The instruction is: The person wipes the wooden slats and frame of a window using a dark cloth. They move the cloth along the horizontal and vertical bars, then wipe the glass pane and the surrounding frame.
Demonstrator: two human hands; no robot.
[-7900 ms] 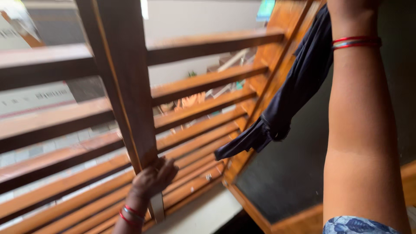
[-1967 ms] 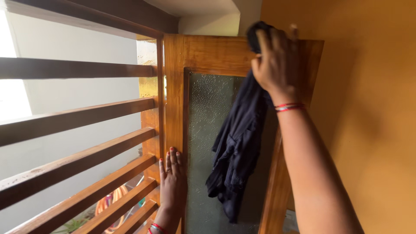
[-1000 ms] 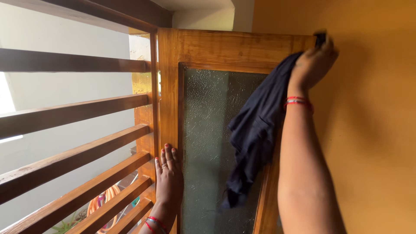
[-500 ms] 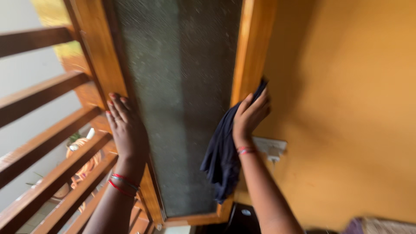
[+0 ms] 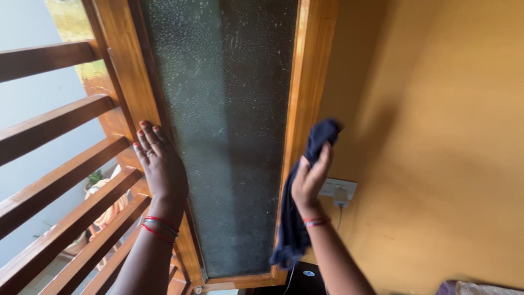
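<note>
My right hand (image 5: 309, 177) grips a dark navy cloth (image 5: 297, 218) against the right wooden edge of an open window shutter (image 5: 305, 87). The cloth bunches above my fingers and hangs down past my wrist. My left hand (image 5: 160, 164) lies flat, fingers together, on the shutter's left wooden frame (image 5: 125, 71). Between my hands is the shutter's frosted, textured glass pane (image 5: 224, 109). Both wrists wear red and silver bangles.
Horizontal wooden grille bars (image 5: 54, 117) run across the window opening at left. An orange wall (image 5: 436, 136) stands at right, with a white socket and plug (image 5: 338, 191) just behind my right hand. Plants and an orange hose (image 5: 106, 210) show outside below.
The view has dropped from the shutter's top to its lower half. My right hand slid the cloth down the right frame edge. My left hand stays flat on the left frame.
</note>
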